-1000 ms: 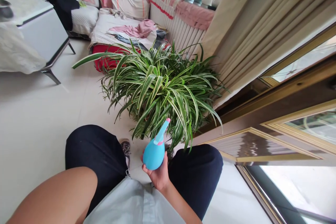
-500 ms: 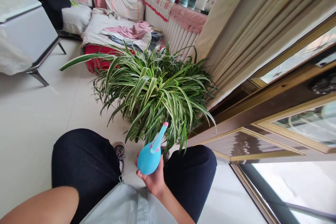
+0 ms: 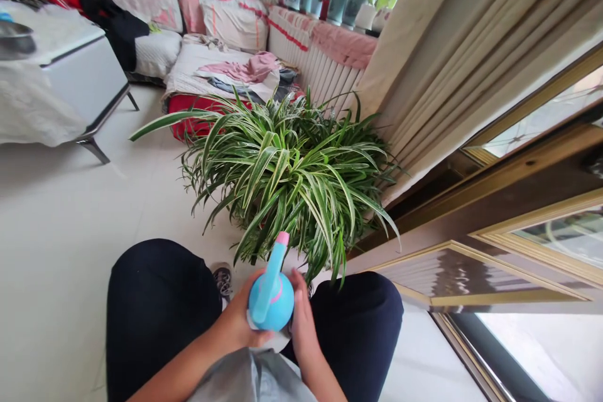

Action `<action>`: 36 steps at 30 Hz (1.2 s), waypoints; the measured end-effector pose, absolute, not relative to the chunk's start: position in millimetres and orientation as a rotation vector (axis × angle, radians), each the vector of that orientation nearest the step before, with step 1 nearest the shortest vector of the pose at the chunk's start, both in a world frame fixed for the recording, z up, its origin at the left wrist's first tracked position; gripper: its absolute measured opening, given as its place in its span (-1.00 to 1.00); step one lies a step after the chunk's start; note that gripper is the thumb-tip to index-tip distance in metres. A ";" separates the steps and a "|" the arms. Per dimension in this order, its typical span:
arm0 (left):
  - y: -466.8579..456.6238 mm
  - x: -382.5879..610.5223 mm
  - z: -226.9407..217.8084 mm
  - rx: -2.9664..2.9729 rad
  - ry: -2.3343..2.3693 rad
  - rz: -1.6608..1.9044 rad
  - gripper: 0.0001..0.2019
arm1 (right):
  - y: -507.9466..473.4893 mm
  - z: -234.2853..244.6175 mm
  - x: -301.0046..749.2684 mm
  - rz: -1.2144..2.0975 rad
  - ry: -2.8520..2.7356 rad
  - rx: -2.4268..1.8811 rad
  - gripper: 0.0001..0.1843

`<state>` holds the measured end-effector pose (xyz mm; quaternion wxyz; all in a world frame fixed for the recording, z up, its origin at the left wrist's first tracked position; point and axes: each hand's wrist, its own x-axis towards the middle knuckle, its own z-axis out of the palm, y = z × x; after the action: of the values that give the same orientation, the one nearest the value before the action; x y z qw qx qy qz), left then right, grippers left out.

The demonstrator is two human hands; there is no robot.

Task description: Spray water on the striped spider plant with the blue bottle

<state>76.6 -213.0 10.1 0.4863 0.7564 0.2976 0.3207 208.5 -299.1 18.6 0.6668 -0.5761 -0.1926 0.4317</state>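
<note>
A light-blue spray bottle (image 3: 279,304) with a round body and a pink nozzle tip stands between my hands, low in front of my lap. My left hand (image 3: 238,320) is closed around its left and lower side. Along the bottle's right side is my right hand (image 3: 304,320), fingers stretched out and nearly straight; whether they touch the bottle I cannot tell. The nozzle points up and forward, toward a large bushy spider plant (image 3: 292,182) with green and cream striped leaves. Its leaves hide most of its pot.
Draped curtains (image 3: 424,88) and a glass-panelled door (image 3: 509,251) border the right side. At left is a grey table (image 3: 89,85) with metal legs. Behind the plant is a seat with clothes (image 3: 254,69); potted plants (image 3: 336,6) line the windowsill.
My left hand has come in from the left and taken hold of the spray bottle. My right hand has loosened and moved to its right side. The nozzle has swung left.
</note>
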 end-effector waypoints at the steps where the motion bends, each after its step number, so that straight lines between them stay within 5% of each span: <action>1: -210.6 79.3 12.2 1.820 0.694 0.774 -0.16 | -300.7 29.3 215.8 0.810 -0.568 -1.356 -0.28; 7: -205.5 95.3 23.9 1.771 0.682 0.731 -0.20 | -286.9 83.6 233.1 0.567 -1.209 -1.352 0.07; 18: -205.1 102.5 -25.4 1.539 0.659 0.736 -0.01 | -257.5 82.8 227.1 0.202 -1.119 -1.588 -0.68; 21: -206.9 105.4 -35.8 1.541 0.671 0.840 0.01 | -262.0 92.1 229.1 0.127 -1.154 -1.606 -0.67; 27: -212.1 113.2 -31.7 1.494 0.612 0.866 0.04 | -261.4 105.7 231.5 0.126 -1.198 -1.479 -0.31; 33: -208.8 111.9 -22.3 1.577 0.600 0.951 -0.07 | -259.6 110.7 230.0 -0.069 -1.228 -1.536 -0.69; 36: -205.4 111.0 -19.9 1.656 0.625 1.005 -0.09 | -260.6 112.3 229.0 -0.200 -1.288 -1.493 -0.70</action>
<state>111.0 -205.4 -19.9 0.5252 0.6924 0.2613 0.4201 229.0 -260.6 112.3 0.5481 -0.6301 -0.5435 -0.0843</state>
